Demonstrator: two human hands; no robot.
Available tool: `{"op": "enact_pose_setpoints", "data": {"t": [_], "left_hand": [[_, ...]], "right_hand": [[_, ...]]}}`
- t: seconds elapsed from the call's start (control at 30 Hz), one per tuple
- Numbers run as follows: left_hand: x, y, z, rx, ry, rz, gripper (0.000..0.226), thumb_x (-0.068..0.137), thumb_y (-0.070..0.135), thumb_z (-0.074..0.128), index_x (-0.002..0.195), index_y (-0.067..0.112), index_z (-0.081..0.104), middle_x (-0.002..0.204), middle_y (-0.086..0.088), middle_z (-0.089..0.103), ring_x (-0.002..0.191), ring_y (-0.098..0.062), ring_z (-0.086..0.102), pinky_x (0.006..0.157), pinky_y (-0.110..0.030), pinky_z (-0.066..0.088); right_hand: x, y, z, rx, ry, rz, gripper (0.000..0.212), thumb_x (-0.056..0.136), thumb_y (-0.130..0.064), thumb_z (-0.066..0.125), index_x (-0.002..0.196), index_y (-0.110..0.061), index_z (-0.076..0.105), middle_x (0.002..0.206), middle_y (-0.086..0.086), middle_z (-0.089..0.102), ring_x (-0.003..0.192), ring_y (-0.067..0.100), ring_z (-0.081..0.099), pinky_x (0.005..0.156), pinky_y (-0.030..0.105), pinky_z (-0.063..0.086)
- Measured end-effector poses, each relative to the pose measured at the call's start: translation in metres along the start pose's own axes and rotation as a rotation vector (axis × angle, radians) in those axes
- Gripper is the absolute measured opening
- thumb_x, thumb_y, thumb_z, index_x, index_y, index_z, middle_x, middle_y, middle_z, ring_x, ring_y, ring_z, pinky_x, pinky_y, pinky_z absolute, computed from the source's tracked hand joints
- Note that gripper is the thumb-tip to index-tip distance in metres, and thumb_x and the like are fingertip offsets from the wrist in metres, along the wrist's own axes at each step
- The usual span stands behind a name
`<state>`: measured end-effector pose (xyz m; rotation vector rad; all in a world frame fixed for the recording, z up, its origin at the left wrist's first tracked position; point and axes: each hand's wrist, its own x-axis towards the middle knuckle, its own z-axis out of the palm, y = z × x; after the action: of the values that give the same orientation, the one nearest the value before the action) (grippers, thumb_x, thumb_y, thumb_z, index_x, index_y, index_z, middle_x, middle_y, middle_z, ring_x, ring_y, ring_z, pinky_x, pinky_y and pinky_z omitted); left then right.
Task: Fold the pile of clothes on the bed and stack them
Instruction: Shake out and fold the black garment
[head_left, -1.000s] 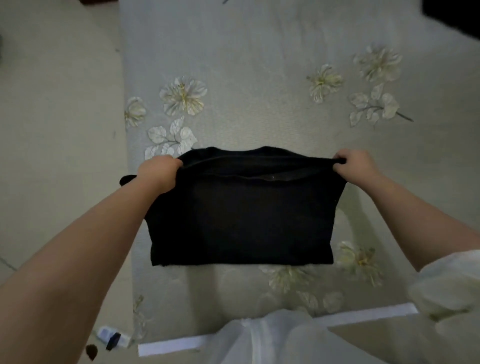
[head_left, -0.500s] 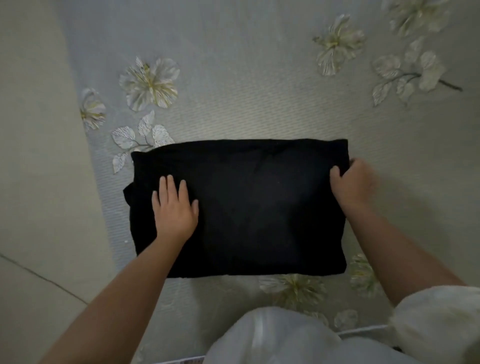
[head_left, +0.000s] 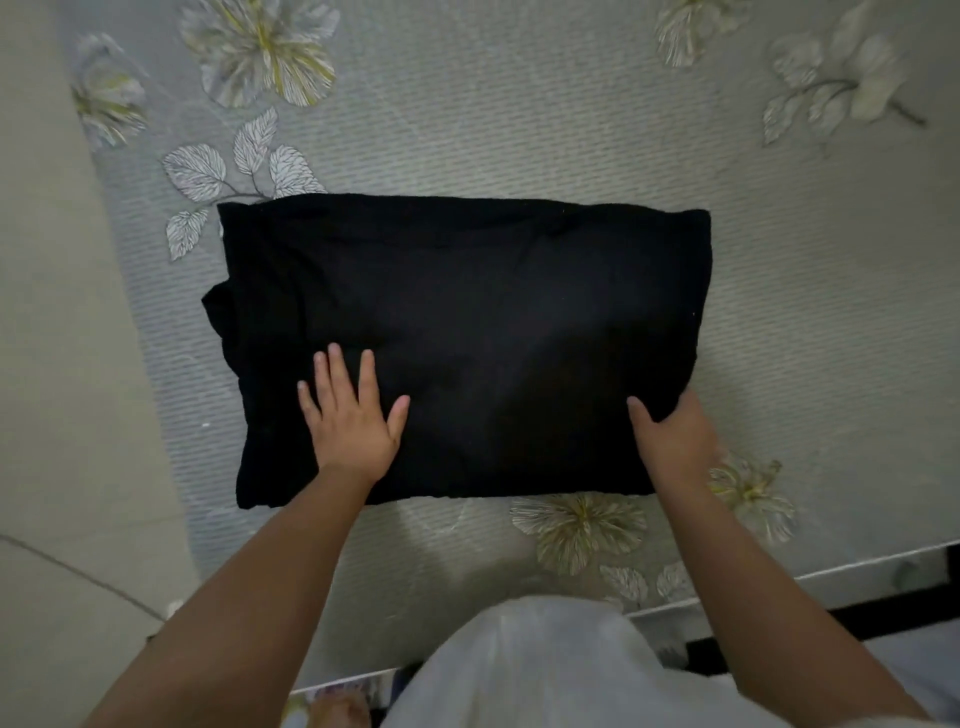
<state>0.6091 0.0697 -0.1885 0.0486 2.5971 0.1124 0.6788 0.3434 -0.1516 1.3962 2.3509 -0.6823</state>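
Now the folded black garment (head_left: 467, 343) lies flat as a rectangle on the bed (head_left: 519, 130), over its grey spread printed with pale flowers. My left hand (head_left: 350, 415) rests on the cloth near its left, near corner, palm down, fingers straight and spread, its grip released. My right hand (head_left: 672, 441) is at the near right corner, thumb on top and fingers tucked under the edge, its grip grasping the garment. A bit of fabric bulges out at the left side. Pale floor (head_left: 52, 364) runs along the left.
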Motion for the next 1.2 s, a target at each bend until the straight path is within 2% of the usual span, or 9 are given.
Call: {"op": "enact_pose_setpoints", "data": {"t": [0.3,0.47,0.6,0.7,0.83,0.93,1.03,1.1,1.2], "left_hand": [[-0.043,-0.051,-0.051,-0.381,0.227,0.148,0.049,0.093,0.017,0.051,0.136,-0.002,0.038,0.149,-0.022,0.022,0.141,-0.034,0.013,0.114,-0.038,0.009],[-0.08,-0.128,-0.064,-0.389,0.32,0.019,0.041,0.084,0.0,0.058,0.122,-0.011,0.05,0.138,-0.033,0.034,0.131,-0.047,0.029,0.11,-0.048,0.02],[-0.099,-0.175,-0.054,-0.422,0.282,-0.108,0.04,0.089,0.004,0.052,0.127,-0.009,0.046,0.141,-0.029,0.033,0.134,-0.04,0.027,0.111,-0.042,0.017],[-0.105,-0.183,-0.044,-0.467,0.217,-0.097,0.041,0.09,0.005,0.051,0.129,-0.008,0.043,0.14,-0.027,0.036,0.133,-0.038,0.029,0.111,-0.039,0.017],[-0.104,-0.153,-0.044,-0.348,0.309,0.349,0.036,0.08,0.005,0.056,0.112,-0.012,0.058,0.121,-0.031,0.054,0.115,-0.047,0.051,0.097,-0.053,0.038],[-0.098,-0.118,-0.036,-0.134,0.486,0.781,0.036,0.079,0.012,0.044,0.101,-0.001,0.069,0.109,-0.017,0.067,0.103,-0.034,0.063,0.084,-0.054,0.048],[-0.085,-0.101,-0.026,0.226,0.314,0.706,0.044,0.09,0.017,0.034,0.128,0.006,0.052,0.136,-0.011,0.049,0.13,-0.023,0.042,0.111,-0.045,0.021],[-0.07,-0.107,-0.012,0.413,0.092,0.54,0.056,0.098,0.03,0.028,0.146,0.006,0.012,0.155,-0.011,0.009,0.143,-0.026,0.003,0.102,-0.051,-0.021],[-0.06,-0.112,0.003,0.471,0.025,0.474,0.066,0.098,0.043,0.026,0.146,0.007,0.0,0.156,-0.007,-0.005,0.142,-0.026,-0.01,0.09,-0.053,-0.03]], "right_hand": [[-0.113,-0.121,0.0,-0.064,0.323,-0.576,0.035,0.079,-0.018,0.065,0.111,-0.006,0.063,0.095,0.015,0.065,0.091,0.03,0.059,0.077,0.034,0.019],[-0.205,-0.195,0.072,-0.142,0.031,-0.823,0.046,0.086,-0.023,0.056,0.13,-0.012,0.049,0.112,0.011,0.06,0.103,0.029,0.053,0.086,0.039,0.025],[-0.229,-0.186,0.122,-0.267,-0.473,-0.789,0.067,0.092,-0.038,0.047,0.147,-0.019,0.013,0.153,0.008,0.017,0.139,0.024,0.019,0.109,0.043,0.019],[-0.219,-0.151,0.116,-0.163,-0.434,-0.884,0.062,0.093,-0.039,0.047,0.146,-0.018,0.021,0.154,0.005,0.017,0.142,0.02,0.014,0.114,0.039,0.01],[-0.194,-0.094,0.095,-0.393,-0.124,-1.033,0.061,0.085,-0.026,0.062,0.139,-0.008,0.038,0.147,0.013,0.034,0.139,0.028,0.025,0.112,0.05,0.011],[-0.175,-0.069,0.09,-0.774,-0.128,-0.986,0.065,0.092,-0.032,0.049,0.147,-0.018,0.018,0.156,0.005,0.011,0.144,0.024,0.005,0.112,0.053,-0.002],[-0.163,-0.064,0.097,-0.893,-0.104,-1.048,0.062,0.094,-0.022,0.043,0.148,-0.021,0.011,0.157,0.003,0.005,0.144,0.025,0.002,0.111,0.057,-0.004],[-0.158,-0.069,0.101,-0.896,-0.018,-1.097,0.062,0.089,-0.012,0.052,0.145,-0.016,0.026,0.154,0.007,0.02,0.141,0.03,0.019,0.108,0.062,0.007],[-0.153,-0.074,0.104,-0.952,0.034,-1.153,0.058,0.084,-0.019,0.061,0.138,-0.014,0.04,0.148,0.008,0.034,0.136,0.028,0.033,0.107,0.06,0.019]]}}
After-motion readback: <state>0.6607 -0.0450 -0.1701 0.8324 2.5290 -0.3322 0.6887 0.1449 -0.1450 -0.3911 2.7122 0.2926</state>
